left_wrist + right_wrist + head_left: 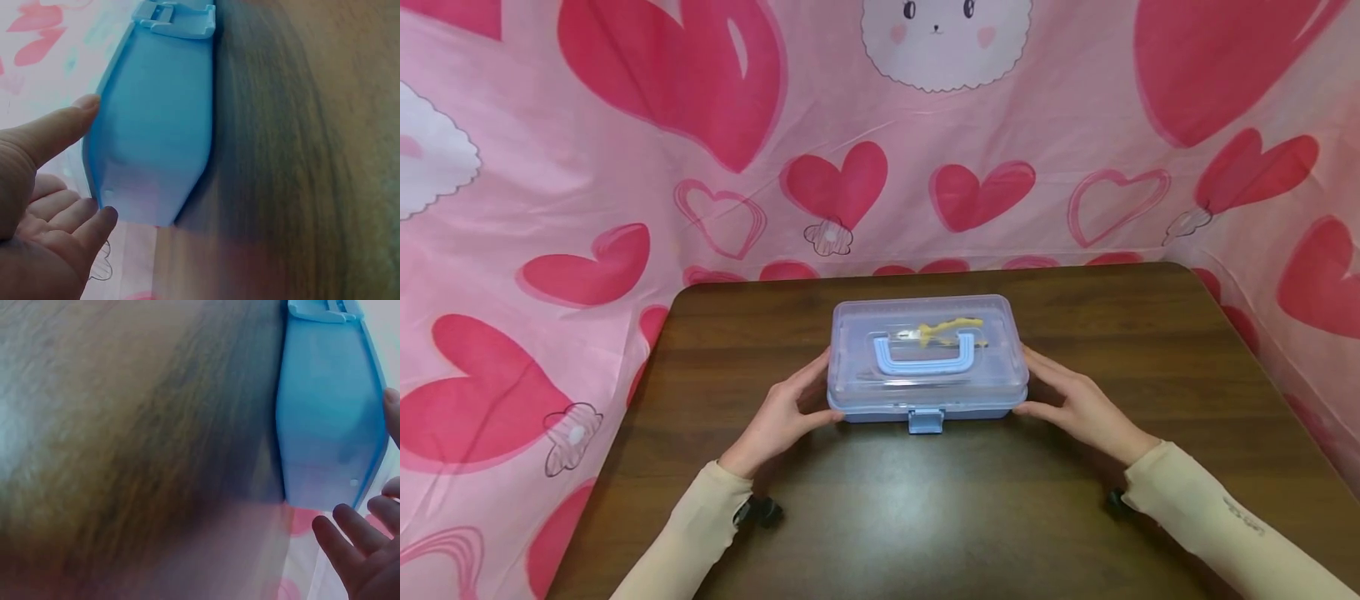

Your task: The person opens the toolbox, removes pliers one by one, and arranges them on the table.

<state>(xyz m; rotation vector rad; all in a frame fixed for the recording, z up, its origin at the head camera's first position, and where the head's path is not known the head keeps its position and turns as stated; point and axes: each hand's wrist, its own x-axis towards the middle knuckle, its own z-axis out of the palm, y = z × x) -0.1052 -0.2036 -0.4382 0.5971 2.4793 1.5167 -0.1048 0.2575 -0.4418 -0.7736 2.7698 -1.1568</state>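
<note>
Plastic box (927, 360) sits flat mid-surface (1075, 517), long axis left-right, latch (926, 421) facing me. My left hand (782, 417) and right hand (1078, 404) flank its short ends, fingers straight, touching the sides, not curled round.

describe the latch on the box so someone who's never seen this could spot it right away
On the dark wooden table sits a clear plastic box with a blue base, between the left hand and right hand. At the middle of its near edge a small blue latch hangs down, the only tab there; the larger blue handle lies on the lid.
</note>
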